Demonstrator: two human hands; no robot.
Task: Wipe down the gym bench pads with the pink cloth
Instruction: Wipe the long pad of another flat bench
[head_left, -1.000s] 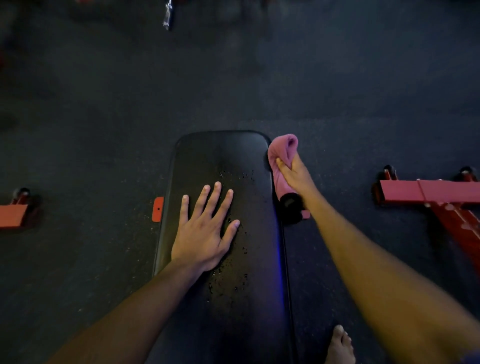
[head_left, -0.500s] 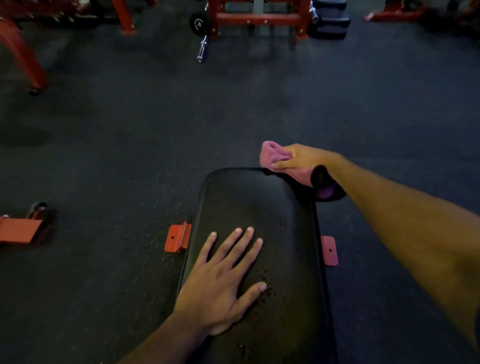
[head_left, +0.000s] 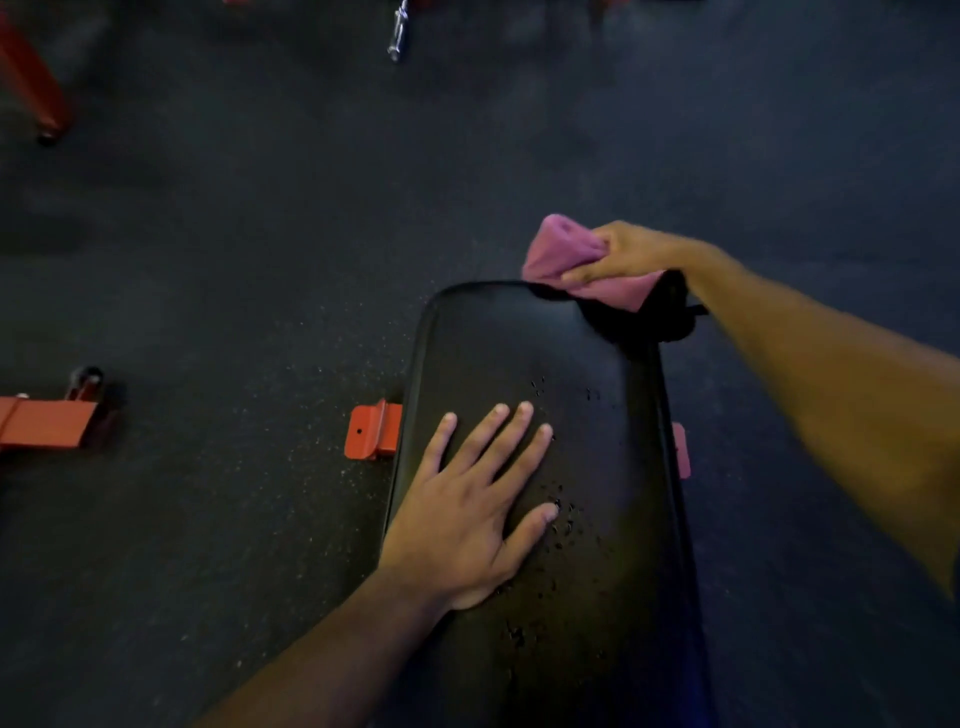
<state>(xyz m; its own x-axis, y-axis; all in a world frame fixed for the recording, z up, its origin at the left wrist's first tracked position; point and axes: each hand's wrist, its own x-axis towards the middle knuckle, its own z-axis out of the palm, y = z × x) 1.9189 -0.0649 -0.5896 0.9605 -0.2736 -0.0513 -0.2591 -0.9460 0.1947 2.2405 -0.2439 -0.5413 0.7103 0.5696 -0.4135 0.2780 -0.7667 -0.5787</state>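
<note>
I see the left hand (head_left: 470, 512) lying flat on the bench pad (head_left: 597, 571), fingers straight and spread, holding nothing. At the pad's far right corner, the right hand (head_left: 626, 252) grips the bunched pink cloth (head_left: 566, 260) with curled fingers.

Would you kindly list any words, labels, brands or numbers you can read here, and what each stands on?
None can be read: the bench pad, the pink cloth held by the right hand, the orange bracket and the dark floor show no print. The left hand rests flat on the pad.
</note>
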